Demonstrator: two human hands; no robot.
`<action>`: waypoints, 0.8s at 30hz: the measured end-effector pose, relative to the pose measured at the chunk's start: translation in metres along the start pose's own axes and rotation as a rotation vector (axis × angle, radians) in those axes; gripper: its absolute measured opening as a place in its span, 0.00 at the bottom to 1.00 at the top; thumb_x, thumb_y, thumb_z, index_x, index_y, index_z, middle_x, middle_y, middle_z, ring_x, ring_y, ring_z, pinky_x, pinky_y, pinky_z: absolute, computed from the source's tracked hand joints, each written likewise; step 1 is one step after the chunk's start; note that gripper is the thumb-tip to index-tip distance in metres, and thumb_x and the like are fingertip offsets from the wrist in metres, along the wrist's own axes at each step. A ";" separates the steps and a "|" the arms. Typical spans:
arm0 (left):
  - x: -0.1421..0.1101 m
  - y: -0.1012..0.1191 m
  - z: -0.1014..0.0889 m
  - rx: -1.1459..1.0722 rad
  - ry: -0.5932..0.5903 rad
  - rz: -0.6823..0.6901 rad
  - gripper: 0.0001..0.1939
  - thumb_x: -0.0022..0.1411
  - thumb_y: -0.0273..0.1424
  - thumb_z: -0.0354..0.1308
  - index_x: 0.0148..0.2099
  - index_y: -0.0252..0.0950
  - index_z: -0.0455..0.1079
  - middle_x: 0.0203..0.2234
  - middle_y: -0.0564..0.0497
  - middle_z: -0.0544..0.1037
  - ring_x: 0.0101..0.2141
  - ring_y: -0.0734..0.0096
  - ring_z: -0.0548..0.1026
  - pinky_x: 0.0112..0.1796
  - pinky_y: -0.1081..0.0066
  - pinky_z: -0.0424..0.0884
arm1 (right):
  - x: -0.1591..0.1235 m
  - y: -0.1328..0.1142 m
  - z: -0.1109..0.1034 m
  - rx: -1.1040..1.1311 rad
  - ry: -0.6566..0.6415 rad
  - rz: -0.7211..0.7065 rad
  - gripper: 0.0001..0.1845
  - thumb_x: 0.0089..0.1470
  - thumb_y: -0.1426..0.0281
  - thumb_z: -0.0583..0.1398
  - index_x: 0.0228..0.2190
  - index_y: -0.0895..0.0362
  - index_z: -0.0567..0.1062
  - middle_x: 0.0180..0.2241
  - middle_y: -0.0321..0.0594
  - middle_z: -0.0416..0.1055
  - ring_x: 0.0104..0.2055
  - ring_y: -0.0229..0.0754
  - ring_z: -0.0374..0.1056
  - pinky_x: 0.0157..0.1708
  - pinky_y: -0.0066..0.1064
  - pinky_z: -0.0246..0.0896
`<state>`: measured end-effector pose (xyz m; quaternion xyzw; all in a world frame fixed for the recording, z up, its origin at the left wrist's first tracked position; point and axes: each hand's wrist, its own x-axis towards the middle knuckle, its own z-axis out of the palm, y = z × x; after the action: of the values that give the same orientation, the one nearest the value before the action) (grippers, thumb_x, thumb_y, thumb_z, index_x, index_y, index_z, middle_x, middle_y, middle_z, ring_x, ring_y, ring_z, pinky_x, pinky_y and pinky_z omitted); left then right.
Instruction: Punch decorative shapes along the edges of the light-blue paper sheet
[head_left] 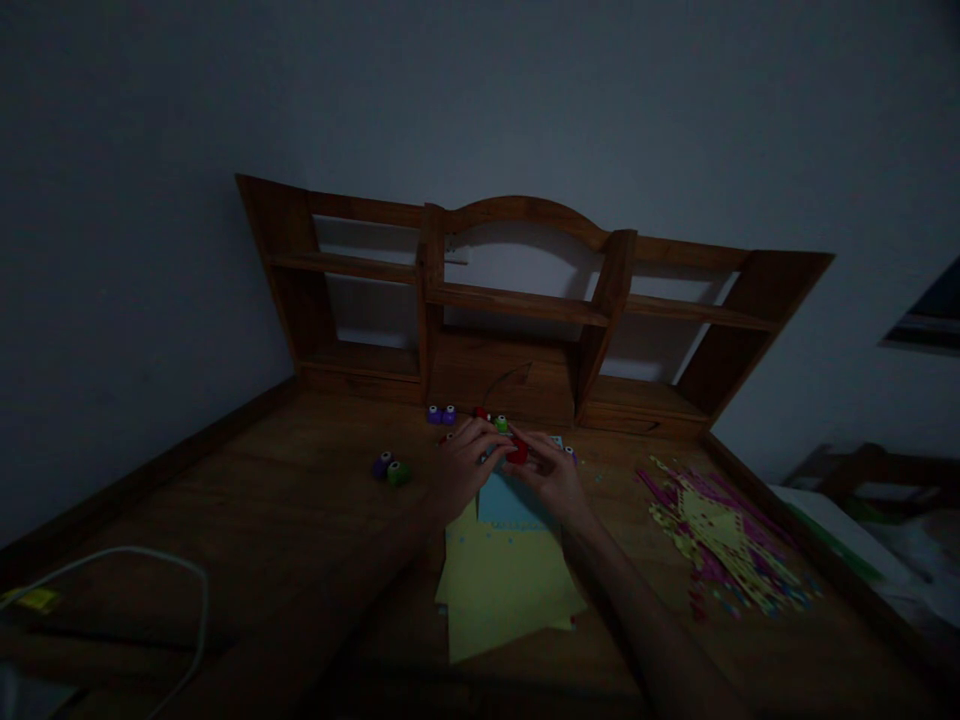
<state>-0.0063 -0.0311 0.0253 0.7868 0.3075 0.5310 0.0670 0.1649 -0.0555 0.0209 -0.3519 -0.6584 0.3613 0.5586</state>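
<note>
A small red paper punch (518,451) is in the fingers of my right hand (553,474), over the far end of a light blue sheet of paper (514,503). My left hand (469,460) is closed at the sheet's upper left, its fingertips meeting the punch; its exact hold is partly hidden. Yellow sheets (510,590) lie beneath the blue one, nearer to me. Just beyond my hands stand a green punch (501,424) and another red punch (481,412). A purple punch (571,454) shows partly behind my right hand.
Two purple punches (441,414) stand before the wooden shelf unit (517,300). A dark purple punch (382,464) and a green punch (398,473) sit left. Punched paper strips (712,530) are heaped right. A white cable (204,600) curves at the lower left.
</note>
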 end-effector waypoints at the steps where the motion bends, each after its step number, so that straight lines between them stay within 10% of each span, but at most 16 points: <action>1: 0.000 0.000 0.000 0.003 -0.011 0.002 0.05 0.64 0.32 0.57 0.40 0.41 0.74 0.36 0.50 0.73 0.42 0.65 0.71 0.44 0.65 0.66 | 0.000 0.000 0.000 -0.009 0.001 -0.007 0.28 0.45 0.65 0.69 0.50 0.46 0.74 0.48 0.41 0.67 0.49 0.45 0.67 0.45 0.35 0.68; 24: 0.002 -0.017 0.011 -0.666 -0.054 -0.596 0.12 0.55 0.39 0.65 0.38 0.37 0.76 0.33 0.50 0.78 0.34 0.68 0.75 0.35 0.71 0.69 | 0.000 0.005 -0.002 0.072 -0.052 0.212 0.28 0.44 0.61 0.69 0.47 0.55 0.75 0.29 0.38 0.77 0.27 0.40 0.71 0.32 0.33 0.67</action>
<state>-0.0031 -0.0139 0.0147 0.6131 0.3312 0.5376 0.4746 0.1674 -0.0529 0.0169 -0.3900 -0.6182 0.4509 0.5122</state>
